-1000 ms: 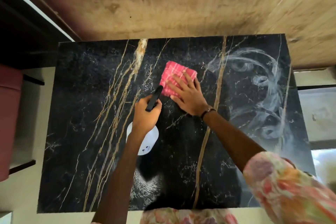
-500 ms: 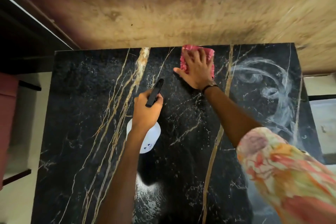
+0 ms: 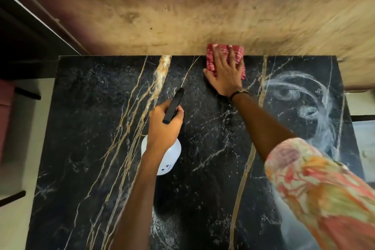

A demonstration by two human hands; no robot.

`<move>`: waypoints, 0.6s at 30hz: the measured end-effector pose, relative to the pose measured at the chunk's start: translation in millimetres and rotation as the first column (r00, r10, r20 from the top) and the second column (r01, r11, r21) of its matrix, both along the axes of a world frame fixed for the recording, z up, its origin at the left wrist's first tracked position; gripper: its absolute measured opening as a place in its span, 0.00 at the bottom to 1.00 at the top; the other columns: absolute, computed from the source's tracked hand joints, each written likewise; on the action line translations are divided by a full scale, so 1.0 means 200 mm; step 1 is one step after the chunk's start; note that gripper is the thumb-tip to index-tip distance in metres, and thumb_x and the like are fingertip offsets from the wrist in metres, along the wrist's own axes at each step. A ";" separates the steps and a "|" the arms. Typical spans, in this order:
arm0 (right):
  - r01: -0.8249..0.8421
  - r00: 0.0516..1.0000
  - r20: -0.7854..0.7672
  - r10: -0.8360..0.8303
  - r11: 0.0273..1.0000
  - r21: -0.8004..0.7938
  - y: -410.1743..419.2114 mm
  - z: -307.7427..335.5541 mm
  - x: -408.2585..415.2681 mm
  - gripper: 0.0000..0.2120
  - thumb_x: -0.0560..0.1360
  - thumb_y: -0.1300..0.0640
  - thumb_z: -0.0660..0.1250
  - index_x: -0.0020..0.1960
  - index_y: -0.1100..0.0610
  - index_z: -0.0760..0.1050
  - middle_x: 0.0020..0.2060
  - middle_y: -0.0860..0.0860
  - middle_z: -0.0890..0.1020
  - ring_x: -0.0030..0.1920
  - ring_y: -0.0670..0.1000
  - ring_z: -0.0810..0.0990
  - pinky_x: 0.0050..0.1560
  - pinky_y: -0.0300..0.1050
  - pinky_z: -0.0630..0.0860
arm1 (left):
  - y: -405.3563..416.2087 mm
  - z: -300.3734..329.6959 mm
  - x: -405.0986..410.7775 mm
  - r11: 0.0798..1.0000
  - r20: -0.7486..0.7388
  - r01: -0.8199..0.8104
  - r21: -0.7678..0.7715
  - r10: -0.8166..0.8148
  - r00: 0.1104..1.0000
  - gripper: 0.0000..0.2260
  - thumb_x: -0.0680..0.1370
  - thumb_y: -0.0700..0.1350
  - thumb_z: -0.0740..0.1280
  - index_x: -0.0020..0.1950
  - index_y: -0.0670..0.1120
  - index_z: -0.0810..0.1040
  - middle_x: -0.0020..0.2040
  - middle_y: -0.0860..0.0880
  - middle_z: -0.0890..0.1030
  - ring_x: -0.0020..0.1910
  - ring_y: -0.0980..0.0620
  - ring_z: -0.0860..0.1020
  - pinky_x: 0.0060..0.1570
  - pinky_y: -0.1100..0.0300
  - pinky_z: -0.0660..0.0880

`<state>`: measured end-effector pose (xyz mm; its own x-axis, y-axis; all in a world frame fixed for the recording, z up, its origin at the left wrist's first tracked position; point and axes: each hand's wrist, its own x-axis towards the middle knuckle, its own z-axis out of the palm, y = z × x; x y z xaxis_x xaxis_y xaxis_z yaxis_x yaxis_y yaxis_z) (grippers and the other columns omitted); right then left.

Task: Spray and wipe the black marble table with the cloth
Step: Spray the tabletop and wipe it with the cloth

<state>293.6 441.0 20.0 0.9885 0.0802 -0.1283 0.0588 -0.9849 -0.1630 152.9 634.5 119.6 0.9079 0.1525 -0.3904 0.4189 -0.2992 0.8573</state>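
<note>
One stroke carried cloth point(image 3: 224, 58) from centre to far table point(image 3: 85, 128) edge under flat open right hand point(image 3: 225, 76); left hand point(image 3: 163, 126) grips spray bottle point(image 3: 162, 158); right-side smears unwiped.

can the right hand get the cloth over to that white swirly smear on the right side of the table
Probably yes. The right hand presses the cloth at the far edge, and only bare marble table lies between it and the smear.

One black marble table point(image 3: 85, 128), one red cloth point(image 3: 211, 61), one spray bottle point(image 3: 168, 160), two hands.
</note>
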 end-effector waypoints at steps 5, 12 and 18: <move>-0.309 0.949 0.038 0.313 0.948 -0.078 0.28 -0.01 -0.10 0.33 0.77 0.36 0.47 0.77 0.50 0.50 0.77 0.49 0.56 0.76 0.58 0.51 0.71 0.67 0.43 | 0.00 -0.01 -0.01 1.000 -0.006 -0.008 0.016 0.008 1.000 0.08 0.77 0.40 0.65 0.43 0.35 0.77 0.28 0.40 0.70 0.24 0.48 0.65 0.29 0.54 0.65; -0.386 0.911 0.117 0.395 0.918 -0.095 -0.35 -0.04 -0.39 0.34 0.76 0.33 0.42 0.77 0.49 0.51 0.76 0.51 0.59 0.76 0.57 0.52 0.72 0.66 0.47 | -0.05 -0.02 0.00 0.999 0.013 0.016 0.037 -0.016 1.000 0.08 0.77 0.40 0.65 0.42 0.37 0.77 0.29 0.39 0.72 0.23 0.47 0.66 0.28 0.56 0.64; 0.116 0.993 -0.013 -0.115 0.993 0.023 -0.53 0.01 -0.12 0.38 0.69 0.33 0.43 0.77 0.45 0.48 0.77 0.45 0.51 0.75 0.65 0.42 0.67 0.75 0.40 | -0.16 0.00 -0.01 0.999 0.021 0.019 0.043 -0.020 1.000 0.08 0.77 0.40 0.64 0.42 0.35 0.76 0.28 0.39 0.70 0.23 0.48 0.65 0.28 0.56 0.64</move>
<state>270.0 334.9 22.1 0.9897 -0.0314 -0.1396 -0.0573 -0.9809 -0.1860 150.3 601.7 119.4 0.9188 0.1511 -0.3646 0.3946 -0.3440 0.8520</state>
